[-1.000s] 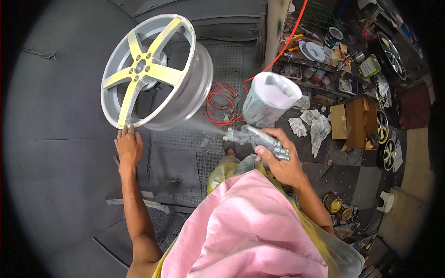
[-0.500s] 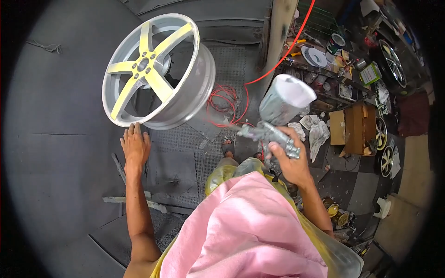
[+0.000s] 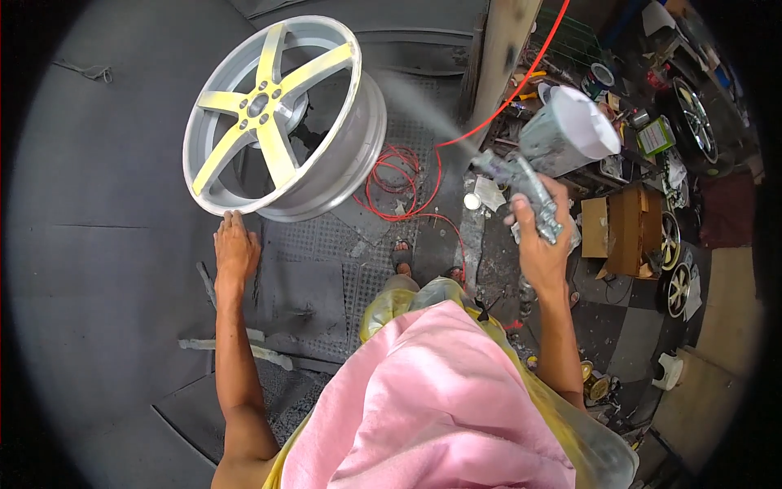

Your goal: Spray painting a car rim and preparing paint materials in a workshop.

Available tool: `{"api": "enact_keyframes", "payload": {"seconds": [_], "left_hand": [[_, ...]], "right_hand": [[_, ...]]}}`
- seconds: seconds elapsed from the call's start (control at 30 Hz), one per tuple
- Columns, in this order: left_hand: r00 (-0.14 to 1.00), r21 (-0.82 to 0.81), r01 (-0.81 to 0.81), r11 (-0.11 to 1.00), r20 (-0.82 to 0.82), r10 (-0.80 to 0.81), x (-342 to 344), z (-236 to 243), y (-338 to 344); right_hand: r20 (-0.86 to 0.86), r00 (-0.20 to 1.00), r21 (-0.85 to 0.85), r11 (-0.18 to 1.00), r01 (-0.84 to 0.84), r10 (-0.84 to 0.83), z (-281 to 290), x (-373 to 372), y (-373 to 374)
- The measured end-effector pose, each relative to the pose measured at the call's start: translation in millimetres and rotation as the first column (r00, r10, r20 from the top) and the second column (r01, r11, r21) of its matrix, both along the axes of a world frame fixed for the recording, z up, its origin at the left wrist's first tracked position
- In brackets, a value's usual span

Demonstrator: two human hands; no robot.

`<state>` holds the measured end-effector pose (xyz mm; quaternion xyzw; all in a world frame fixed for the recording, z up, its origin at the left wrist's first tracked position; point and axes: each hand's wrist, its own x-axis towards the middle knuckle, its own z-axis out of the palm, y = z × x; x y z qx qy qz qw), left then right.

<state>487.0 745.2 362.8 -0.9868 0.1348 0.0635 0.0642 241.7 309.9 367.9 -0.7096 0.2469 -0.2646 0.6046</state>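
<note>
A five-spoke wheel rim (image 3: 285, 196), silver with pale yellow spoke faces, stands tilted at the upper left. My left hand (image 3: 235, 248) is at its lower edge, fingertips pressed on the lip and thumb beside them. Over to the right, my right hand (image 3: 544, 236) is wrapped round a metal spray gun (image 3: 521, 183). A large whitish, paint-stained cup (image 3: 562, 130) sits on top of the gun. From the nozzle a pale mist (image 3: 428, 112) streams up and left, passing beyond the rim's right side. The rim's support is mostly hidden behind it.
A red air hose (image 3: 533, 73) runs down past a post (image 3: 501, 65) and lies coiled (image 3: 391, 175) on the floor. At right are a cluttered shelf, a cardboard box (image 3: 623, 236) and more wheels (image 3: 678, 289). Wooden strips (image 3: 236, 350) lie lower left.
The spray gun has moved right and slightly up, its nozzle turned more away from me, and its mist now shows plainly. The rim has turned slightly clockwise, my left hand staying at its edge.
</note>
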Motion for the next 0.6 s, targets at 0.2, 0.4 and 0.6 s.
{"api": "enact_keyframes", "payload": {"seconds": [0.2,0.4,0.6], "left_hand": [[1.0,0.065,-0.018,0.998,0.02,0.017,19,-5,27],[0.998,-0.047,0.051,0.998,0.036,-0.05,71,-21,102],[0.995,-0.054,0.007,0.999,0.103,-0.002,92,-29,128]], "right_hand": [[0.039,0.943,0.365,0.874,-0.321,0.33,-2,-21,34],[0.009,0.965,0.203,0.944,-0.26,0.264,6,-17,41],[0.008,0.999,-0.232,0.972,-0.035,0.038,-4,-12,23]]}}
